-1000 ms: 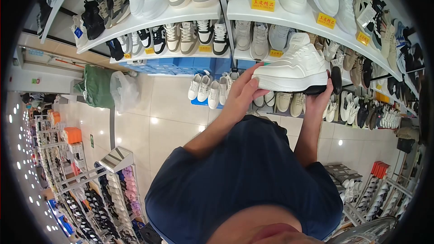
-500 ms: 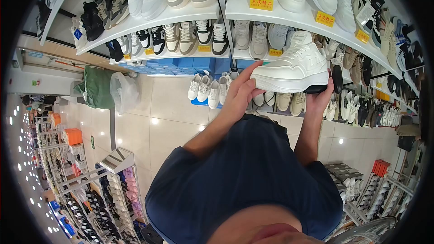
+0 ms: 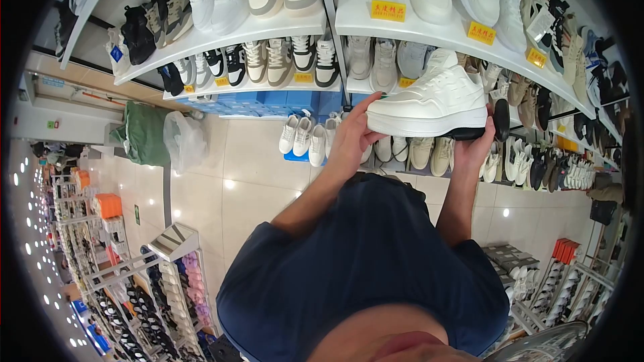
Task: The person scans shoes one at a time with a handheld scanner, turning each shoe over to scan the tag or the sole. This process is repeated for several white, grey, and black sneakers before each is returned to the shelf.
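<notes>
A white lace-up sneaker [image 3: 429, 104] is held side-on in front of the shelves, its toe to the left and its heel to the right. My left hand [image 3: 354, 135] grips the toe end, fingers around the front of the sole. At the heel end, my right hand [image 3: 475, 144] supports the shoe from below and behind. A black object [image 3: 463, 134] shows under the heel, beside my right fingers; what it is cannot be made out. Behind the sneaker, a white shelf [image 3: 376, 20] carries white shoes and yellow labels.
Lower shelves hold several shoe pairs, with white sneakers [image 3: 302, 137] near the floor. A green bag [image 3: 144, 135] and a clear plastic bag [image 3: 184, 141] stand at the left. Shoe racks [image 3: 114, 261] line the lower left, and more shoes stand at the lower right.
The sneaker's toe and my left hand have shifted slightly left. The fingers of my left hand have moved around the toe. My right hand stays at the heel.
</notes>
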Action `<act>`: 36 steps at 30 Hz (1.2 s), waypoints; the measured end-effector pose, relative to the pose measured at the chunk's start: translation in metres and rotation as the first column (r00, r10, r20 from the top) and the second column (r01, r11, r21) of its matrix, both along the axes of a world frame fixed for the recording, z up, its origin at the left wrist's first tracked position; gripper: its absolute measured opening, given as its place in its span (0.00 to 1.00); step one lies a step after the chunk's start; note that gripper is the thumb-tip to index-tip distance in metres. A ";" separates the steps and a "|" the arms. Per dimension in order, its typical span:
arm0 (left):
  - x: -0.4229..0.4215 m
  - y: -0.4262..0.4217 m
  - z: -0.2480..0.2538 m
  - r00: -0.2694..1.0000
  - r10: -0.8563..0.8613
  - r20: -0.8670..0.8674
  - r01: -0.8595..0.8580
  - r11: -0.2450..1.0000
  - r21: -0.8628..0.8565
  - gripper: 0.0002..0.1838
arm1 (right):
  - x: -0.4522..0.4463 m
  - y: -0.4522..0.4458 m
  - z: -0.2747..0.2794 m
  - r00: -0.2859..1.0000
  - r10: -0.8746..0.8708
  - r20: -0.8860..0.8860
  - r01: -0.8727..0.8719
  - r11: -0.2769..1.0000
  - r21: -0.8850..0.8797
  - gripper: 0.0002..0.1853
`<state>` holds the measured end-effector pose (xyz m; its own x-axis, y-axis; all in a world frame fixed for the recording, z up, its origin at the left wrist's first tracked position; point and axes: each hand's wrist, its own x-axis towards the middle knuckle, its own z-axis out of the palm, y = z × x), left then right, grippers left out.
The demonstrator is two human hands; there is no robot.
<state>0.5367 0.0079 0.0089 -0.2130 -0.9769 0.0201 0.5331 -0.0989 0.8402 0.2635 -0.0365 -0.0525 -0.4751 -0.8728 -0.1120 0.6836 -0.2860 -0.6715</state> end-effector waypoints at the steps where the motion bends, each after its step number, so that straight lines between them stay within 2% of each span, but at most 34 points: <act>1: 0.002 -0.002 -0.003 1.000 -0.002 -0.001 0.002 1.000 -0.002 0.31 | 0.001 0.000 0.003 1.000 -0.016 -0.019 0.016 1.000 -0.015 0.23; 3: 0.010 -0.008 -0.014 0.998 -0.052 0.022 0.050 0.992 0.116 0.35 | 0.003 0.000 0.009 0.995 -0.052 -0.082 0.050 0.999 -0.020 0.24; 4: 0.013 -0.010 -0.025 0.998 -0.055 0.023 0.052 0.992 0.111 0.35 | 0.004 0.000 0.012 0.986 -0.086 -0.143 0.083 0.996 -0.027 0.25; 5: 0.018 -0.012 -0.041 0.982 -0.125 0.143 0.116 0.991 0.073 0.34 | 0.006 0.001 0.014 0.986 -0.090 -0.142 0.086 0.996 -0.033 0.25; 6: 0.021 -0.014 -0.039 0.946 -0.187 0.264 0.182 0.982 0.042 0.34 | 0.007 0.002 0.016 0.973 -0.079 -0.217 0.076 0.997 -0.025 0.25; 7: 0.024 -0.012 -0.035 0.850 -0.212 0.482 0.238 0.971 0.007 0.40 | 0.009 0.003 0.018 0.954 -0.069 -0.290 0.067 0.998 -0.016 0.25; 8: 0.025 -0.009 -0.032 0.848 -0.211 0.485 0.242 0.970 0.000 0.40 | 0.011 0.003 0.019 0.955 -0.075 -0.287 0.071 0.997 -0.024 0.25; 10: 0.027 -0.007 -0.027 0.775 -0.429 0.463 0.433 0.895 0.104 0.48 | 0.015 0.002 0.022 0.914 -0.096 -0.394 0.073 0.995 -0.075 0.26; 11: 0.027 -0.011 -0.037 0.737 -0.461 0.495 0.483 0.871 0.093 0.55 | 0.014 0.001 0.020 0.899 -0.091 -0.428 0.057 0.994 -0.091 0.27; 12: 0.024 -0.011 -0.033 0.724 -0.536 0.435 0.538 0.833 0.130 0.57 | 0.015 0.000 0.021 0.901 -0.096 -0.424 0.060 0.993 -0.098 0.27; 14: 0.022 -0.010 -0.047 0.754 -0.590 0.290 0.566 0.807 0.169 0.55 | 0.019 0.000 0.023 0.876 -0.043 -0.480 -0.014 0.993 -0.114 0.27; 18: 0.013 -0.010 -0.071 0.752 -0.619 0.226 0.567 0.783 0.256 0.56 | 0.024 -0.005 0.036 0.828 -0.008 -0.561 -0.051 0.995 -0.090 0.25; 20: 0.005 -0.007 -0.077 0.806 -0.578 0.125 0.535 0.803 0.263 0.56 | 0.020 -0.009 0.042 0.844 0.007 -0.536 -0.064 0.994 -0.087 0.25; 22: 0.000 -0.009 -0.075 0.824 -0.551 0.131 0.502 0.817 0.285 0.57 | 0.016 -0.014 0.049 0.859 0.022 -0.511 -0.076 0.993 -0.086 0.24; 25: -0.004 -0.021 -0.064 0.860 -0.490 0.139 0.460 0.864 0.203 0.55 | 0.008 -0.021 0.053 0.931 -0.016 -0.364 0.008 1.000 -0.025 0.23; 27: -0.002 -0.045 -0.047 0.864 -0.350 0.361 0.344 0.935 0.084 0.54 | 0.004 -0.022 0.053 0.929 0.028 -0.369 -0.025 1.000 0.013 0.23; 29: -0.005 -0.075 -0.018 0.895 -0.152 0.419 0.194 0.979 -0.059 0.50 | 0.000 -0.023 0.045 0.928 0.085 -0.362 -0.076 0.996 0.040 0.24; 31: -0.011 -0.108 0.012 0.906 -0.031 0.422 0.056 0.997 -0.046 0.47 | -0.001 -0.022 0.037 0.917 0.113 -0.383 -0.098 0.993 0.058 0.24; 33: -0.021 -0.143 0.039 0.960 0.113 0.258 -0.073 0.984 -0.160 0.44 | 0.001 -0.020 0.036 0.898 0.128 -0.422 -0.101 0.991 0.087 0.24; 35: -0.029 -0.187 0.059 0.944 0.231 0.236 -0.158 0.944 -0.290 0.43 | 0.000 -0.019 0.030 0.886 0.131 -0.445 -0.098 0.991 0.096 0.23; 36: -0.033 -0.207 0.069 0.925 0.281 0.254 -0.200 0.932 -0.302 0.45 | -0.001 -0.019 0.028 0.873 0.136 -0.469 -0.096 0.990 0.107 0.23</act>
<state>0.5040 -0.1994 0.0780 -0.0078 -0.9657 0.2596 0.2424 0.2500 0.9374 0.2623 -0.0553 -0.0246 -0.3843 -0.9227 0.0311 0.3030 -0.1578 -0.9398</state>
